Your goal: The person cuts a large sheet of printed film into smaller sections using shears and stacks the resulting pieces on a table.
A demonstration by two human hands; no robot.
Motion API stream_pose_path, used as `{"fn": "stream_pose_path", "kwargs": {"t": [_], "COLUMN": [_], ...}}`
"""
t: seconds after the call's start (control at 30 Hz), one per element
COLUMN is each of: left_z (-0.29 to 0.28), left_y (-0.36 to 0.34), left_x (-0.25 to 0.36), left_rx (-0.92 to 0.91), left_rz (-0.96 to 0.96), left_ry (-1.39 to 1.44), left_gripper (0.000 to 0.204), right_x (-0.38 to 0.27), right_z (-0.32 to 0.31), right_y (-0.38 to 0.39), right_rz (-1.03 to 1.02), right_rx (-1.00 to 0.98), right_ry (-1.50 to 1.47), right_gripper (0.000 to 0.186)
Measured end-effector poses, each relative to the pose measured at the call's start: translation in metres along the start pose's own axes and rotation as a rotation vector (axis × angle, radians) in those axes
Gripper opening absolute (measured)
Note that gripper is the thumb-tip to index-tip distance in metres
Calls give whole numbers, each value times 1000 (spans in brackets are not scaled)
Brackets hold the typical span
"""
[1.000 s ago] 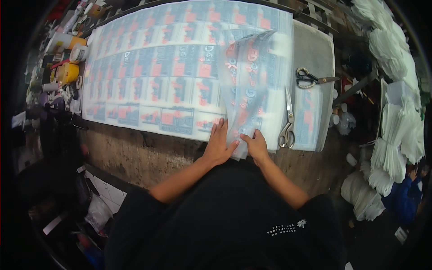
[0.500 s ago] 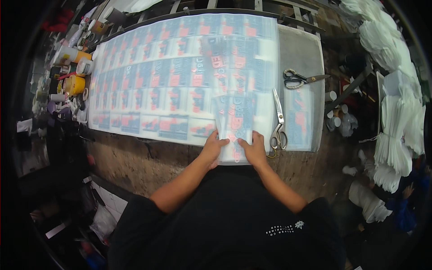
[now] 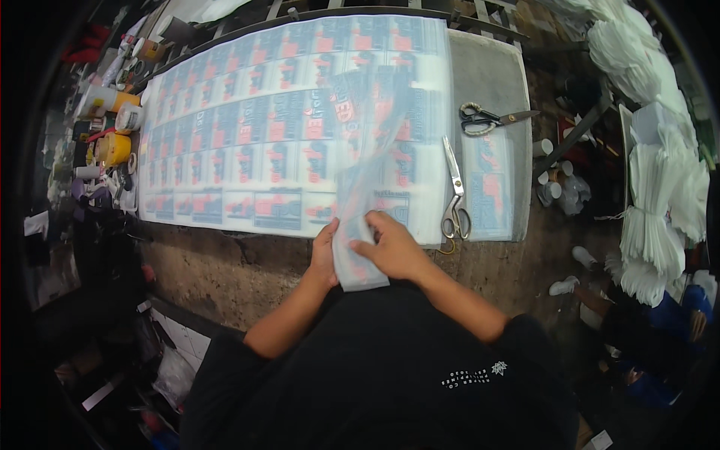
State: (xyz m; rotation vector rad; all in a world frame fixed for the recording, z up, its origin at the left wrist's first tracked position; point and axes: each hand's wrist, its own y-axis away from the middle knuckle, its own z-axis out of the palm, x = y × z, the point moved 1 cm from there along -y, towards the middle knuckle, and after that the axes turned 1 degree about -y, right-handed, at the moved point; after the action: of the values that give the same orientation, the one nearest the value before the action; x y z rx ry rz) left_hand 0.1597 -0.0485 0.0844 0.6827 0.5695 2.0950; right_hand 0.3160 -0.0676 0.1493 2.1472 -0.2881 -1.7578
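My left hand grips the left edge of a stack of translucent printed strips near its lower end. On the opposite edge, the right hand is closed, its thumb lying across the front. The strips bend and twist upward over a large translucent sheet printed with rows of pink and blue designs. To the right of my hands lie silver-bladed scissors. Farther off rests a second pair, black-handled with wrapped grips. Beside them is another printed piece on a grey board.
Jars and tubs, one of them yellow, crowd the table's left end. Bundles of white sheets hang at the right, near plastic cups. The wooden table edge runs in front of me. Another person's hand shows at far right.
The strips have moved left and toward me, going from nearly flat and straight to bent and twisted. My right hand has turned across them. The whole view has shifted slightly.
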Motion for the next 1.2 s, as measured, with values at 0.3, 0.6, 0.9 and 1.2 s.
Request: {"fn": "stream_pose_path", "kwargs": {"t": [0.3,0.6,0.9,1.2], "left_z": [-13,109,252,402], "left_y": [-66,-169,-221,-316], "left_x": [59,91,127,185], "left_rx": [-21,-317,-533,-599], "left_rz": [184,47,513,878], "left_ry": [-148,-101,-362,-554], "left_gripper": [59,48,37,46], "right_x": [-1,7,36,1], "right_z": [-18,-87,-201,-277], "right_y": [38,63,46,-62], "right_rz": [-30,23,-26,-367], "right_rx": [-183,-3,370,728], "right_ry": [-210,-227,-355,-349], "right_gripper": [36,37,35,48]}}
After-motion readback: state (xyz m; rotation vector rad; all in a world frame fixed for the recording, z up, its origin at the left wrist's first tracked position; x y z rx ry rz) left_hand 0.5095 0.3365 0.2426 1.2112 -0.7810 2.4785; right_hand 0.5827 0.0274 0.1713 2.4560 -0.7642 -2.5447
